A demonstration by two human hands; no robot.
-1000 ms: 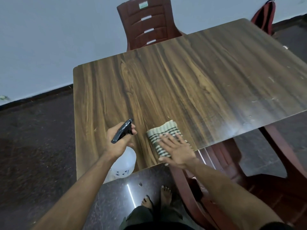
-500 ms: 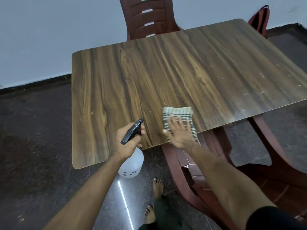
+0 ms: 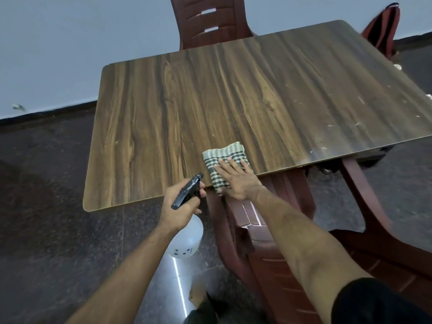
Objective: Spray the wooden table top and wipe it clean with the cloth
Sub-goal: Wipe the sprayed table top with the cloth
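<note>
Two bare hands are busy at the near edge of the wooden desk [image 3: 233, 97]. The right hand [image 3: 236, 181] lies flat on a folded green-and-cream striped cloth [image 3: 222, 160], its fingers [image 3: 233, 163] spread and pressing the fabric down against the wood. The cloth sits right at the desk's near edge, partly under the palm, with its far end showing beyond the fingertips and one corner hanging just over the edge below the wrist.

Just left of those fingers, the left hand [image 3: 181, 204] is wrapped around the black trigger head of a spray bottle [image 3: 187, 239], fingers curled tight on the neck (the nozzle tips up toward the desk, close beside the cloth). The bottle's translucent white body hangs below the hand, off the desk and over the dark floor [image 3: 46, 230].

Beyond the cloth, farther right along the desk, pale specks and scuffs dot the surface near the right edge. A dark red plastic chair [image 3: 268, 242] is tucked under the desk beneath the right forearm, and another red chair [image 3: 210, 22] stands at the far side against the pale wall [image 3: 70, 43].
</note>
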